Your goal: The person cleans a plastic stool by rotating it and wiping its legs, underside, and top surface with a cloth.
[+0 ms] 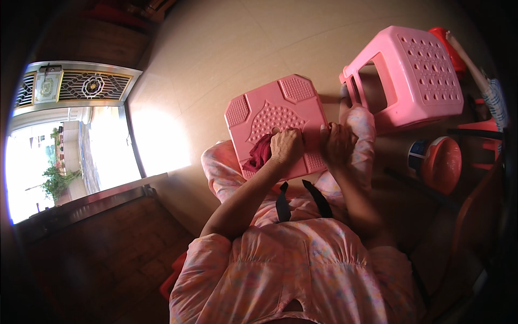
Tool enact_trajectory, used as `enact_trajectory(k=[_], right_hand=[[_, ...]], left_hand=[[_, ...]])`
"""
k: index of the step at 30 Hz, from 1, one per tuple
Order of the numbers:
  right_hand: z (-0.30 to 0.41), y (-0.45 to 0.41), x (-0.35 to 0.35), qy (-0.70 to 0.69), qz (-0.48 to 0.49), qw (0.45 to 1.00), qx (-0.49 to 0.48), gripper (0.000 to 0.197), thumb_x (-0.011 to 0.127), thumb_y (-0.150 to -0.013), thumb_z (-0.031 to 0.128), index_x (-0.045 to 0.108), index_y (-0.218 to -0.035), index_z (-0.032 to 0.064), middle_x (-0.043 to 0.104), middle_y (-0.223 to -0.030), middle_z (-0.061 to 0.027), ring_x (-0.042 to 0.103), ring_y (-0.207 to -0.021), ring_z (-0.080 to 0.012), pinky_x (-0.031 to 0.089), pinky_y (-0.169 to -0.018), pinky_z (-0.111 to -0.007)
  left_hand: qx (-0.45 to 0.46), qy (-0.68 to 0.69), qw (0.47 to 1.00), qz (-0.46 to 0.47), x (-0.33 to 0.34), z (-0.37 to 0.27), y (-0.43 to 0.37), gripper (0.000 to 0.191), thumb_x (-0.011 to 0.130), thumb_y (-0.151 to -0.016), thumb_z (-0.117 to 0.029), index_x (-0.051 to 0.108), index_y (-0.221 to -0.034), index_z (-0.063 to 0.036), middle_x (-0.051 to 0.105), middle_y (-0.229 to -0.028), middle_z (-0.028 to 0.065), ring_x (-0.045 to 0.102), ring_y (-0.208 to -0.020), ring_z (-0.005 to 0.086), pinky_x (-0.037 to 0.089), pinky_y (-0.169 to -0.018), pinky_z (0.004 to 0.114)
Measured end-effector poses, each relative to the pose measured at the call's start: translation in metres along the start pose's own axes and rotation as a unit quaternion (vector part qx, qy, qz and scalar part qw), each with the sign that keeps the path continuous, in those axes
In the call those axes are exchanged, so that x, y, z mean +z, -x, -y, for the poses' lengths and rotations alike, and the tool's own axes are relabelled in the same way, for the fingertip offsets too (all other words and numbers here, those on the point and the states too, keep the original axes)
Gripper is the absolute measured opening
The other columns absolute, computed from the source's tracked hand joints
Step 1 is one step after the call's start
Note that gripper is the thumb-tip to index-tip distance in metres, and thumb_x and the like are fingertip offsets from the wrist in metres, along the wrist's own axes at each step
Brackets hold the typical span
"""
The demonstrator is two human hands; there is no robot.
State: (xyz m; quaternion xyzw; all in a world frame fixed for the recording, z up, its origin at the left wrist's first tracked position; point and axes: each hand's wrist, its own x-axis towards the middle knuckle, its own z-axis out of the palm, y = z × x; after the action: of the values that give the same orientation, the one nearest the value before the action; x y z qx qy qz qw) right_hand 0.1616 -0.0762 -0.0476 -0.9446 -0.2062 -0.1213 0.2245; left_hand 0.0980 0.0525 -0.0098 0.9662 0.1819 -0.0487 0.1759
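A pink plastic stool [279, 105] with a studded seat is at my knees, its seat facing up towards me. On that seat my left hand [287, 146] is closed over a bunched dark red cloth [260, 154], which spills out on the hand's left side. My right hand [339, 143] grips the stool's right edge; the thumb lies near the rim and the fingers' far side is hidden. The stool's legs cannot be seen.
A taller pink plastic stool [435, 73] lies tipped to the right. Beyond it another person's arm [469, 60] reaches to a red plastic item [453, 56]. A red basin [445, 164] sits lower right. An open metal door [95, 87] is at left.
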Motion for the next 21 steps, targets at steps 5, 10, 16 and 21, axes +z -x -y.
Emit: enact_trajectory(k=[5,10,16,21], right_hand=[[0.002,0.000,-0.003,-0.010,0.035,0.999,0.017,0.029,0.044,-0.088,0.034,0.058,-0.085,0.0084,0.059,-0.083,-0.0104,0.055,-0.089,-0.0306,0.035,-0.082,-0.043],[0.000,0.000,-0.003,0.010,0.023,1.000,0.009,0.027,0.045,-0.088,0.032,0.058,-0.086,0.0079,0.060,-0.083,-0.0114,0.055,-0.090,-0.0314,0.036,-0.081,-0.044],[0.000,0.001,-0.004,-0.009,0.042,0.999,0.010,0.028,0.045,-0.089,0.032,0.058,-0.087,0.0073,0.060,-0.085,-0.0127,0.053,-0.092,-0.0336,0.035,-0.082,-0.046],[-0.002,-0.001,-0.001,-0.018,0.029,0.999,0.018,0.026,0.049,-0.086,0.032,0.057,-0.083,0.0078,0.059,-0.080,-0.0105,0.054,-0.084,-0.0301,0.036,-0.078,-0.044]], left_hand=[[-0.009,-0.025,0.999,-0.018,-0.005,-0.005,-0.017,0.017,0.051,-0.075,-0.016,0.061,-0.071,-0.0030,0.063,-0.071,0.0173,0.063,-0.066,0.0331,0.050,-0.060,0.043],[-0.053,0.003,0.998,0.030,-0.004,-0.001,-0.012,0.019,0.051,-0.076,-0.020,0.061,-0.073,-0.0035,0.063,-0.072,0.0185,0.062,-0.067,0.0349,0.050,-0.062,0.044],[0.010,0.125,0.988,-0.093,-0.006,0.004,0.003,0.014,0.053,-0.077,-0.017,0.057,-0.073,-0.0037,0.059,-0.080,0.0143,0.058,-0.075,0.0320,0.046,-0.064,0.044],[0.180,-0.039,0.971,-0.156,-0.009,0.012,0.025,0.022,0.058,-0.073,-0.016,0.059,-0.093,-0.0089,0.053,-0.097,0.0055,0.048,-0.087,0.0243,0.037,-0.074,0.038]])
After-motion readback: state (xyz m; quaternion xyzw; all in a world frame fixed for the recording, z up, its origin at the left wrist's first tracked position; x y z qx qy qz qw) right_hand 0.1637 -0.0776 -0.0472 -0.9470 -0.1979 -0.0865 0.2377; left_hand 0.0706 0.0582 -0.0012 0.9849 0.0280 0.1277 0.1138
